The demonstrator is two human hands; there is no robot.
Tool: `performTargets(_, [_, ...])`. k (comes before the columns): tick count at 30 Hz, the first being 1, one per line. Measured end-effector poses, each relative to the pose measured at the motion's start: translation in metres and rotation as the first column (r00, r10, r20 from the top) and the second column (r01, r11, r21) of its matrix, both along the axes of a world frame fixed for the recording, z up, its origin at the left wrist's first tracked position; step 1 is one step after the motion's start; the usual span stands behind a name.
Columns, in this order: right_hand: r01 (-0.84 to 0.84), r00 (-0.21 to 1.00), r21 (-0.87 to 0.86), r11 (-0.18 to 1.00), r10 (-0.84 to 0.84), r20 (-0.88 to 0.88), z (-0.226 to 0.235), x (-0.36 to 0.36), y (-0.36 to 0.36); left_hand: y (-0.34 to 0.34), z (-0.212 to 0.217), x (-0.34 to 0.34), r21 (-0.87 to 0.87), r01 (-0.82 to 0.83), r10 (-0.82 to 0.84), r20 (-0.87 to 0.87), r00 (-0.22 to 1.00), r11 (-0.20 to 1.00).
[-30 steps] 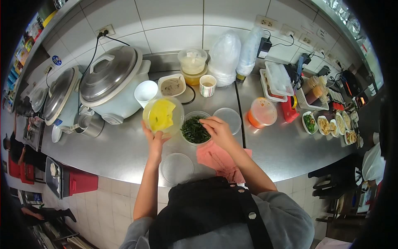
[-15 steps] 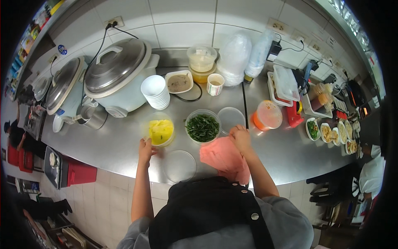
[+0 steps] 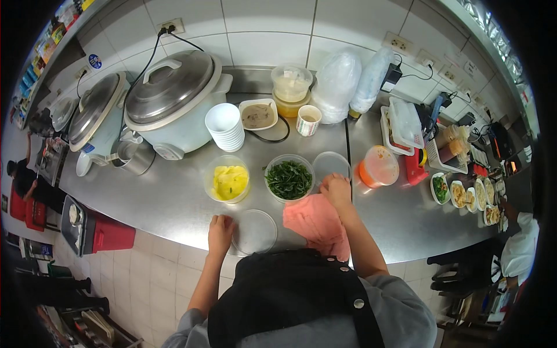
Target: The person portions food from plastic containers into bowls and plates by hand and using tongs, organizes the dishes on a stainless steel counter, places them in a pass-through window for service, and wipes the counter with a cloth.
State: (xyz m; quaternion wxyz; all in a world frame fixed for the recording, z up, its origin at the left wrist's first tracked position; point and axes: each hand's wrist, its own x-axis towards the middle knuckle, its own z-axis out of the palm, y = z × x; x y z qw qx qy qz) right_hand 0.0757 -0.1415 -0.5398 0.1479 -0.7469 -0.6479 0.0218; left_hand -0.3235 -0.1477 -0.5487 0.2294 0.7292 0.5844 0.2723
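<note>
A flat, round, clear plastic lid point(image 3: 255, 232) lies at the lower centre of the frame, near the table's front edge; a second round, translucent plastic lid point(image 3: 332, 164) lies right of centre. Both look light, thin and slightly flexible, probably slick if wet, and likely to slide when pushed; the rim seems the best place to take hold, as flat plastic gives fingers little underneath.

The left hand point(image 3: 220, 234) has its fingers loosely curled at the first lid's left rim; whether they pinch it, I cannot tell. The right hand point(image 3: 336, 190) bends its fingers over the second lid's near edge, and a firm grip cannot be made out either.

A crumpled pink cloth point(image 3: 315, 220) lies between them, beside the right wrist, crowding the approach from below. Just above are a clear round tub of yellow slices point(image 3: 230, 181) and a clear round tub of dark green leaves point(image 3: 289, 178), the latter close against the second lid. Farther out on the steel table point(image 3: 168, 197) stand a stack of white cups point(image 3: 225, 127), upper centre-left, and a lidded tub of orange contents point(image 3: 379, 166), right.
</note>
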Motion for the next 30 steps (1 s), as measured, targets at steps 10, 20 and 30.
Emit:
performTargets(10, [-0.471, 0.856, 0.372, 0.799, 0.516, -0.023, 0.105, -0.079, 0.005, 0.029, 0.067, 0.082, 0.049, 0.050, -0.068, 0.510, 0.858, 0.998])
performTargets(20, [-0.630, 0.772, 0.156, 0.761, 0.635, 0.019, 0.110, -0.072, 0.004, 0.078, 0.026, 0.150, 0.057, 0.133, -0.144, 0.481, 0.865, 0.989])
performTargets(30, [-0.467, 0.840, 0.097, 0.879, 0.475, -0.263, 0.106, -0.089, 0.118, 0.041, 0.027, 0.158, 0.133, 0.102, -0.153, 0.462, 0.874, 0.986])
